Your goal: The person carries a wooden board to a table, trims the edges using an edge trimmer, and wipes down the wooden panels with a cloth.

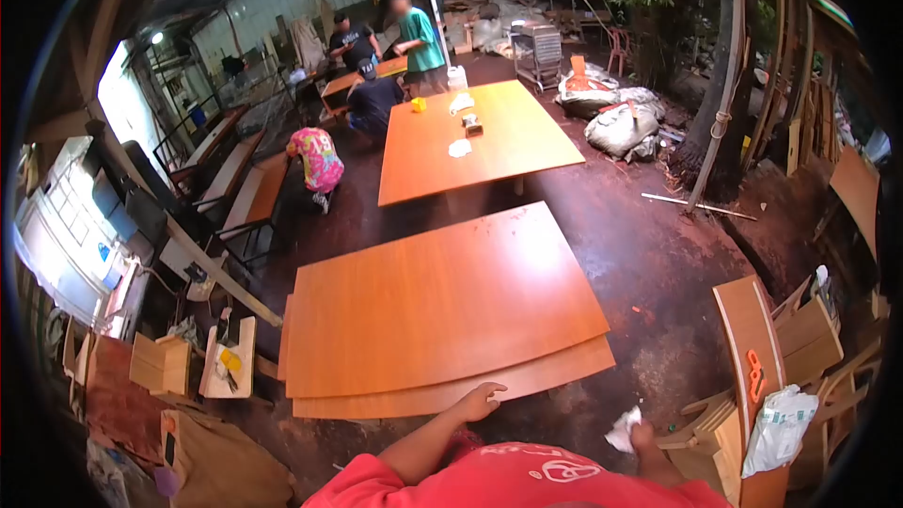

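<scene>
Two stacked orange-brown wooden boards (442, 296) lie in front of me, the lower one (550, 372) showing along the near edge. At that edge is my left hand (480, 402), its fingers slightly bent and apart with nothing in them; whether it touches the board I cannot tell. Down to the right, my right hand (643, 436) is closed on a crumpled white cloth (623, 429), beside the boards and above the floor.
A larger orange tabletop (470, 155) stands beyond, bearing a yellow item (419, 104) and white cloths. Several people work at the back left. At right are wood pieces, an orange-handled tool (755, 376) and a white plastic bag (780, 428). A wooden post (221, 273) slants at left.
</scene>
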`<state>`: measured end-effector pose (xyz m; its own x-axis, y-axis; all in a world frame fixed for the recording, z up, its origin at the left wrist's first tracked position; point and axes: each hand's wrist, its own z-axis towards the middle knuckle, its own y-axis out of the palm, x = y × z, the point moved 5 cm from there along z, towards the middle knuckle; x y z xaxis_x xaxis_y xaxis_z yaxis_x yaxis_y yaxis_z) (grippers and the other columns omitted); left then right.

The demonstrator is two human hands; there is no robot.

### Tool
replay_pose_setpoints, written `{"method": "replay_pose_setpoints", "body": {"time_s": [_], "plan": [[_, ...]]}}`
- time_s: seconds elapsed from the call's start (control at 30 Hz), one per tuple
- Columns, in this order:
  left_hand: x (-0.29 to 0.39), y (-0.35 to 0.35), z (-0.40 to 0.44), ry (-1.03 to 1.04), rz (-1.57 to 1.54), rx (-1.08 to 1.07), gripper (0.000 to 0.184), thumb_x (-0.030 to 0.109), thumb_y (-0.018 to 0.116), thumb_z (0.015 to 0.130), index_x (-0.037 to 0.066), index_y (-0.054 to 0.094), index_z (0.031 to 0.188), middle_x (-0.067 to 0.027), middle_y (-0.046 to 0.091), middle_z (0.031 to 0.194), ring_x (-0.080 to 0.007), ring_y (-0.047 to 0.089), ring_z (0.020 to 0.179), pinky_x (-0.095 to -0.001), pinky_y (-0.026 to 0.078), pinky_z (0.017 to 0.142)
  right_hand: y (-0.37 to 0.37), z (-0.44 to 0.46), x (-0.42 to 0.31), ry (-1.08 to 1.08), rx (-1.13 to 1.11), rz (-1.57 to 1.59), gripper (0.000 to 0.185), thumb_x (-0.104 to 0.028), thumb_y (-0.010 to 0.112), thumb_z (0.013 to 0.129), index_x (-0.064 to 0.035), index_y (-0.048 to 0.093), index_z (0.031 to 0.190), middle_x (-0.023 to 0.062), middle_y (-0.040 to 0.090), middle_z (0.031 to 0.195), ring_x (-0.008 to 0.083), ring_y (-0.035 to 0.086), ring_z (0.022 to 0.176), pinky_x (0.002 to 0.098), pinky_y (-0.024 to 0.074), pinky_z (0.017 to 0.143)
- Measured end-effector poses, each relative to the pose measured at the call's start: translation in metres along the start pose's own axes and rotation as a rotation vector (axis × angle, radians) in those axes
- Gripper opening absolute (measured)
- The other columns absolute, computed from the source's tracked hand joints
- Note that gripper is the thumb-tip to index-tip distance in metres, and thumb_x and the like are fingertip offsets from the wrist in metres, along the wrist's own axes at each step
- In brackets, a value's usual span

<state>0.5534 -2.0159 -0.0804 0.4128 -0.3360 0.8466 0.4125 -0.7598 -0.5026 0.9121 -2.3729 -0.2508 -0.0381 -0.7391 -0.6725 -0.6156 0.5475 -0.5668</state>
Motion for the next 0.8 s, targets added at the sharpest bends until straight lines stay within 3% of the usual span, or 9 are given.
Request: {"method": "replay_pose_setpoints", "body": {"time_s": [0.03, 0.1, 0.17, 0.2, 0.33, 0.37, 0.53, 0.6, 0.8], "plan": [[0.006, 0.009, -0.005, -0.015, -0.015, -0.009, 0.042, 0.007, 0.060, 0.084, 0.009, 0.054, 0.125, -0.0132, 0.062, 0.108, -0.0250, 0.060, 0.101, -0.0362, 0.048, 0.092, 0.006, 0.013, -0.022, -0.044, 0.091, -0.234, 0.038, -0.014, 0.047, 0.084, 0.0028, 0.058, 0.116, 0.0211, 0.064, 0.109, 0.0312, 0.061, 0.103, 0.0419, 0.0458, 0.090], [0.012, 0.022, -0.015, -0.107, -0.258, -0.097, 0.039, 0.013, 0.063, 0.086, 0.011, 0.056, 0.124, -0.0097, 0.062, 0.107, -0.0176, 0.060, 0.098, -0.0326, 0.048, 0.089, 0.049, 0.046, -0.059, -0.241, -0.047, 0.172, 0.037, -0.010, 0.040, 0.087, 0.0016, 0.058, 0.117, 0.0169, 0.064, 0.106, 0.0269, 0.061, 0.099, 0.0392, 0.0476, 0.089], [0.033, 0.017, -0.021, -0.331, -0.397, -0.113, 0.035, 0.020, 0.060, 0.091, 0.008, 0.057, 0.123, -0.0066, 0.062, 0.103, -0.0117, 0.057, 0.093, -0.0286, 0.049, 0.082, 0.075, 0.006, -0.165, -0.182, -0.449, 0.670, 0.034, -0.015, 0.045, 0.095, -0.0009, 0.050, 0.125, 0.0120, 0.065, 0.099, 0.0197, 0.064, 0.087, 0.0352, 0.0535, 0.078], [0.019, 0.016, -0.012, -0.195, -0.367, -0.105, 0.039, 0.024, 0.059, 0.092, 0.006, 0.054, 0.126, -0.0059, 0.060, 0.105, -0.0133, 0.057, 0.093, -0.0288, 0.048, 0.080, 0.094, -0.002, -0.198, -0.197, -0.520, 0.646, 0.034, -0.020, 0.053, 0.095, -0.0023, 0.050, 0.124, 0.0099, 0.065, 0.098, 0.0169, 0.065, 0.080, 0.0330, 0.0552, 0.071], [0.022, 0.011, 0.014, -0.437, -0.868, -0.026, 0.045, 0.033, 0.053, 0.096, 0.006, 0.045, 0.131, -0.0078, 0.059, 0.111, -0.0194, 0.058, 0.102, -0.0309, 0.048, 0.083, 0.120, -0.084, -0.331, -0.567, -0.715, 0.518, 0.042, -0.026, 0.065, 0.087, -0.0020, 0.052, 0.118, 0.0093, 0.066, 0.097, 0.0170, 0.066, 0.082, 0.0348, 0.0551, 0.067], [0.028, 0.011, 0.026, -0.430, -1.009, 0.004, 0.041, 0.032, 0.053, 0.096, 0.006, 0.047, 0.127, -0.0075, 0.060, 0.108, -0.0191, 0.059, 0.099, -0.0298, 0.048, 0.081, 0.135, -0.085, -0.341, -0.726, -0.613, 0.175, 0.040, -0.028, 0.062, 0.087, -0.0017, 0.054, 0.116, 0.0127, 0.067, 0.099, 0.0220, 0.066, 0.087, 0.0372, 0.0534, 0.074], [0.002, 0.006, 0.090, -0.335, -0.953, -0.143, 0.019, 0.021, 0.057, 0.094, 0.006, 0.052, 0.104, -0.0051, 0.061, 0.090, -0.0138, 0.059, 0.082, -0.0269, 0.049, 0.075, 0.131, -0.093, -0.351, -0.638, -0.403, 0.121, 0.033, -0.022, 0.055, 0.087, -0.0002, 0.059, 0.111, 0.0192, 0.066, 0.101, 0.0316, 0.065, 0.089, 0.0395, 0.0498, 0.081], [0.006, 0.008, 0.109, -0.285, -0.875, -0.226, 0.010, 0.013, 0.060, 0.092, 0.007, 0.052, 0.092, -0.0018, 0.057, 0.077, -0.0104, 0.055, 0.068, -0.0254, 0.050, 0.069, 0.119, -0.069, -0.317, -0.589, -0.322, 0.089, 0.031, -0.022, 0.053, 0.087, 0.0006, 0.061, 0.107, 0.0196, 0.067, 0.098, 0.0315, 0.065, 0.089, 0.0394, 0.0496, 0.081], [0.006, 0.050, 0.156, -0.300, -0.760, -0.393, 0.007, 0.013, 0.060, 0.092, 0.008, 0.055, 0.091, -0.0025, 0.059, 0.077, -0.0098, 0.056, 0.066, -0.0247, 0.051, 0.067, -0.003, -0.053, -0.217, -0.192, -0.048, 0.179, 0.025, -0.020, 0.054, 0.086, -0.0032, 0.064, 0.102, 0.0156, 0.067, 0.088, 0.0231, 0.063, 0.081, 0.0381, 0.0483, 0.073]]}}
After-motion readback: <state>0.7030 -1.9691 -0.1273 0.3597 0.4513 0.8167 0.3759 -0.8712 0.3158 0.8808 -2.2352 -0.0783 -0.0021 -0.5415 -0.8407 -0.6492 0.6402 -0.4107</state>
